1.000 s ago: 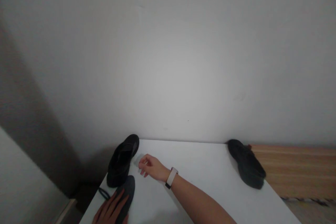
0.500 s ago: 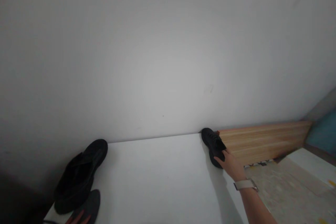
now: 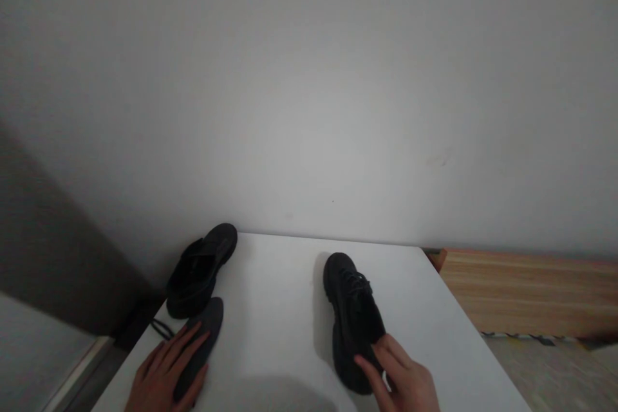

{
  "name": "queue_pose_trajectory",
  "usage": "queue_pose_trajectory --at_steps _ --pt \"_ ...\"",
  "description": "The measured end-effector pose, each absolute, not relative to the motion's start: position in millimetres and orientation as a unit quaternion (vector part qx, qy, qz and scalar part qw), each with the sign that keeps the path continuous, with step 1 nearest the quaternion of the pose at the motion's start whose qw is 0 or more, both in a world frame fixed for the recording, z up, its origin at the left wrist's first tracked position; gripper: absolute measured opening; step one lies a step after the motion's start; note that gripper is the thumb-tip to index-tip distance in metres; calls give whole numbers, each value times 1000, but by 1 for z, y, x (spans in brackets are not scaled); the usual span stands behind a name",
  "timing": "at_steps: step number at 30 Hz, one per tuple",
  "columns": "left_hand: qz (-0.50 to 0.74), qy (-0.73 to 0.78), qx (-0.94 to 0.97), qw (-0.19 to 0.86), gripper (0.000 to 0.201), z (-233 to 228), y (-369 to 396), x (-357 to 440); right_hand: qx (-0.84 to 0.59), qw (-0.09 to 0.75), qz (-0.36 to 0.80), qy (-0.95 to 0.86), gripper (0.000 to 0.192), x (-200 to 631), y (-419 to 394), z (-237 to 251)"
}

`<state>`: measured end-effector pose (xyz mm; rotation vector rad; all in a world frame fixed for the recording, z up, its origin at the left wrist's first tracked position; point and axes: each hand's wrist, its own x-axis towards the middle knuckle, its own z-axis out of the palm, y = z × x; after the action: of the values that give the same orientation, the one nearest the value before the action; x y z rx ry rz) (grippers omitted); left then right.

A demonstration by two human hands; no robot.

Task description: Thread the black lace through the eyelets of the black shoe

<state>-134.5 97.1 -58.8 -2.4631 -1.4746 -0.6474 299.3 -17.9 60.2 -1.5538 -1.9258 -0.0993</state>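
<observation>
A black lace-up shoe [image 3: 355, 315] points toward the wall on the right half of the white tabletop. My right hand [image 3: 400, 373] pinches it at the heel, thumb outside and fingers at the collar. At the left, my left hand [image 3: 168, 367] has its fingers over a dark grey insole [image 3: 208, 328], with the thumb along its right edge. The insole's near end is partly hidden by that hand. Just beyond it rests a second black shoe [image 3: 200, 273], its opening facing up and its toe near the wall.
The white table [image 3: 280, 309] meets a plain grey wall [image 3: 309, 109] at its back edge. A dark cord loop [image 3: 161, 328] lies at the left edge. To the right, lower than the tabletop, is a wooden board [image 3: 531, 290] above a pale floor.
My right hand has brought its shoe from the table's far right corner inward and nearer to me. The view has shifted, showing more of my left hand, still on the insole.
</observation>
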Motion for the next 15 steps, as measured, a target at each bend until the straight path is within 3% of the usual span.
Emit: queue_pose_trajectory --at_steps 3,8,15 --pt "-225 -501 -830 94 46 -50 95 -130 -539 331 -49 -773 20 256 -12 60" --pt "-223 -509 -827 86 44 -46 91 -127 -509 326 -86 -792 40 222 2 57" --pt "-225 -515 -824 72 43 -42 89 -124 -527 289 -97 -793 33 210 -6 12"
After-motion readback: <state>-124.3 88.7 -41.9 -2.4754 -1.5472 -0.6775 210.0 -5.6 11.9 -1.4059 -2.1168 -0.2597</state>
